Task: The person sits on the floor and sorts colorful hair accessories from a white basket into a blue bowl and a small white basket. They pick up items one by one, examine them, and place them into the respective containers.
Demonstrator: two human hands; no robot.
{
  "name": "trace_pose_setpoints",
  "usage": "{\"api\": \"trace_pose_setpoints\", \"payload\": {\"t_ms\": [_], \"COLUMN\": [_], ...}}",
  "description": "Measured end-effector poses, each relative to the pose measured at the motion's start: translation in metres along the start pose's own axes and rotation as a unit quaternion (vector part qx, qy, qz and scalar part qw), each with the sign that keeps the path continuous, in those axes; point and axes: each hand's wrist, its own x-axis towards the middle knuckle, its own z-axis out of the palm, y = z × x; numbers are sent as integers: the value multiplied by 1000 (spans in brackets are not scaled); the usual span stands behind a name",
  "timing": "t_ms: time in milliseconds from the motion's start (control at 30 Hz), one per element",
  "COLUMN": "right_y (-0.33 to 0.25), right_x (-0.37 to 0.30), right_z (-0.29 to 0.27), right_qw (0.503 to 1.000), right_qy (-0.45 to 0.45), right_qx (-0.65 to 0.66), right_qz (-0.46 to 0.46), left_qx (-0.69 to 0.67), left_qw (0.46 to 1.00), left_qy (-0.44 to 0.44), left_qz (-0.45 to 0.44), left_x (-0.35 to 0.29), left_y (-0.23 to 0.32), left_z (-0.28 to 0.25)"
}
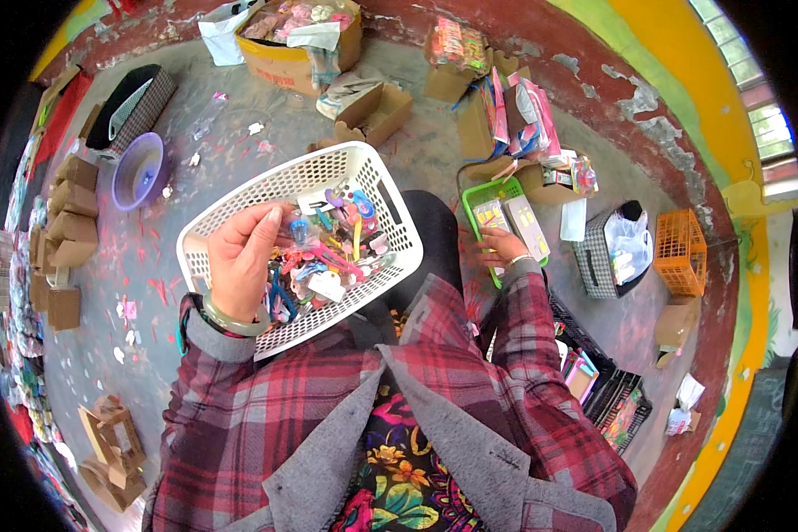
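Here the left hand [239, 257] pinches a small clip above the white basket [239, 199]; the right hand [503, 246], fingers curled, rests on the green tray's [470, 199] near edge.

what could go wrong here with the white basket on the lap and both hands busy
The white basket rests tilted on the lap with no hand gripping its rim, so it might tip and spill the colourful hair clips. The right hand reaches sideways into the green basket, which could shift the lap while the left hand picks.
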Motion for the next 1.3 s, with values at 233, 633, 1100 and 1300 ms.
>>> {"api": "trace_pose_setpoints", "payload": {"t_ms": [233,633,1100,1300], "right_y": [-58,-80,-119,-177], "right_x": [-18,-34,-48,-42], "right_z": [-29,-10,-56,-76], "right_qw": [909,966,730,717], "right_qy": [-11,31,38,161], "right_qx": [368,-138,682,668], "right_qz": [194,216,-9,-116], "left_qx": [-13,14,13,-1], "left_qw": [1000,1000,1000,1000], "left_qy": [13,4,0,1], "left_qz": [12,2,-4,-20], "left_x": [-5,-4,-1,-2], "left_y": [-2,-3,-2,0], "left_z": [-1,-1,2,1]}}
